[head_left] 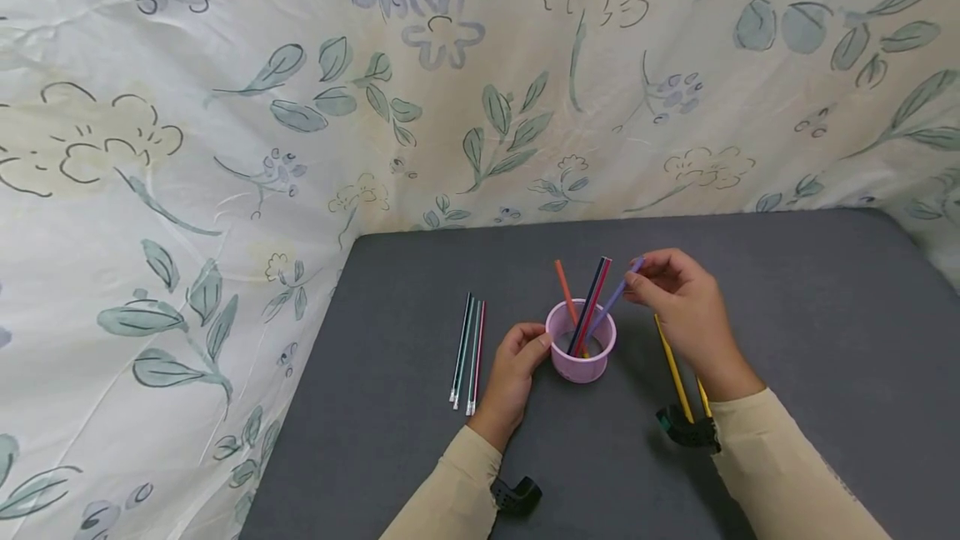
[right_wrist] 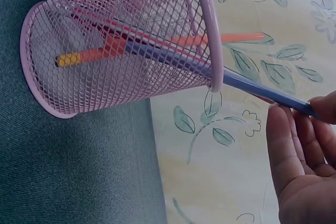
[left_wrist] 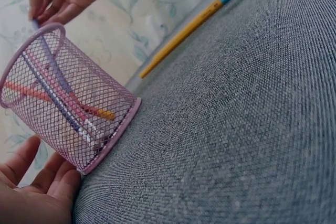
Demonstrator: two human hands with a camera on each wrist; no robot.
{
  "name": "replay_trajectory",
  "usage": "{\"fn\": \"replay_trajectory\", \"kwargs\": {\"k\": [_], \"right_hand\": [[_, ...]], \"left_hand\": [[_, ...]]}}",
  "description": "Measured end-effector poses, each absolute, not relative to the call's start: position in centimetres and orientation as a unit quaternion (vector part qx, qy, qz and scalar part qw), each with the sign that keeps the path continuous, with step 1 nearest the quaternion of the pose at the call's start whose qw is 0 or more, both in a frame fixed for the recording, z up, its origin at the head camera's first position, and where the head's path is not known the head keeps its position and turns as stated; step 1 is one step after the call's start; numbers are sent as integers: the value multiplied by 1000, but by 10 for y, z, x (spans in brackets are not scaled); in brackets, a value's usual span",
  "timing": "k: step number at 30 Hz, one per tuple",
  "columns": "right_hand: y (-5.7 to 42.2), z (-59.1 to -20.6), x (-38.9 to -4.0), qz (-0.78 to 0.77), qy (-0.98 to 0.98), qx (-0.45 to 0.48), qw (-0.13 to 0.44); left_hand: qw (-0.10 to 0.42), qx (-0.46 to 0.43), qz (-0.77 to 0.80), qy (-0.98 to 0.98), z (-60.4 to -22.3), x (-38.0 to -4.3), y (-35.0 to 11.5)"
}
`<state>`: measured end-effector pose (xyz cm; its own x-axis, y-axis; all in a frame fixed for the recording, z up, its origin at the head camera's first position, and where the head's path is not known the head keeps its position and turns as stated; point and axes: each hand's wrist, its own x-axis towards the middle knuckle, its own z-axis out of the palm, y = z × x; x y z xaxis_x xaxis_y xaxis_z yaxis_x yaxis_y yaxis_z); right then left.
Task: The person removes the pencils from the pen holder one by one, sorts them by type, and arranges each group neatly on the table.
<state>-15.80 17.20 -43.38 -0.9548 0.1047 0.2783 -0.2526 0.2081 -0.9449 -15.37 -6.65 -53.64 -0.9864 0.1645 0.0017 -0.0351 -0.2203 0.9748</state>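
Observation:
A pink mesh pen cup (head_left: pixel 580 368) stands upright on the dark cloth. Inside it lean an orange pen (head_left: pixel 564 283), a dark pencil (head_left: pixel 592 296) and a red pencil (head_left: pixel 599 294). My right hand (head_left: pixel 686 311) pinches the upper end of a purple pen (head_left: pixel 617 297), whose lower part is inside the cup. At the cup's left side is my left hand (head_left: pixel 513 369), its relaxed fingers against or very near the mesh, as the left wrist view (left_wrist: pixel 39 192) also shows. Contact there is hard to tell.
Several slim pencils (head_left: pixel 468 352) with eraser ends lie side by side left of the cup. To the right lie two yellow pens (head_left: pixel 673 367), partly hidden by the right wrist's black camera mount (head_left: pixel 686 432). Flowered fabric (head_left: pixel 487 107) hangs behind the table.

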Motion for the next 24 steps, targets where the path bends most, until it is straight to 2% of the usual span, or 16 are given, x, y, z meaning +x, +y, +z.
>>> {"fn": "replay_trajectory", "kwargs": {"k": [12,18,24], "right_hand": [[167,-435,-152,680,-714,59,156],[164,-437,-150,707,-681,70,177],[157,-439,-149,669,-706,102,210]], "left_hand": [[61,62,776,625,-536,-153,-67],[58,62,779,621,-538,-153,-68],[60,62,780,620,-538,-153,-68]]}}
